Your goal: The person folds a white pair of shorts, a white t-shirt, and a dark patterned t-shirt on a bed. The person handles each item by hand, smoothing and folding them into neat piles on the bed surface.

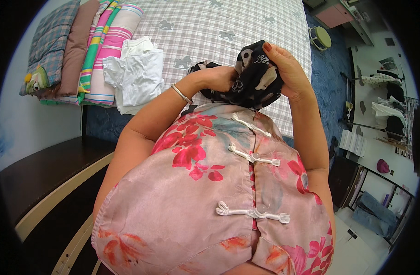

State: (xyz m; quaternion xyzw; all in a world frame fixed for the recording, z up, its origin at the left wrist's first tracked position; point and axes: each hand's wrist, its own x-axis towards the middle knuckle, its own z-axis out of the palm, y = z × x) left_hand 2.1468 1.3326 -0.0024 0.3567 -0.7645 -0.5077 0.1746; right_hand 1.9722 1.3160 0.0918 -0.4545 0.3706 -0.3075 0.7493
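A black garment [254,80] with beige print and white lettering is bunched up between my two hands, just beyond my chest. My left hand [223,79], with a silver bangle at its wrist, has its fingers hidden in the folds. On the other side, my right hand [287,70] pinches the upper edge of the cloth, thumb on top. Part of the garment trails to the left behind my left wrist. Beneath it spreads a checked bed sheet [196,31] with grey rocking-horse shapes. Folded white clothes [141,75] lie on the bed left of my left hand.
Folded striped bedding [118,37], a brown quilt [81,44] and a blue plaid quilt [53,41] are stacked at the left. A green plush toy [38,80] rests against them. Right of the bed stands a round green stool [320,37]; clothes [390,106] hang on a rack farther right.
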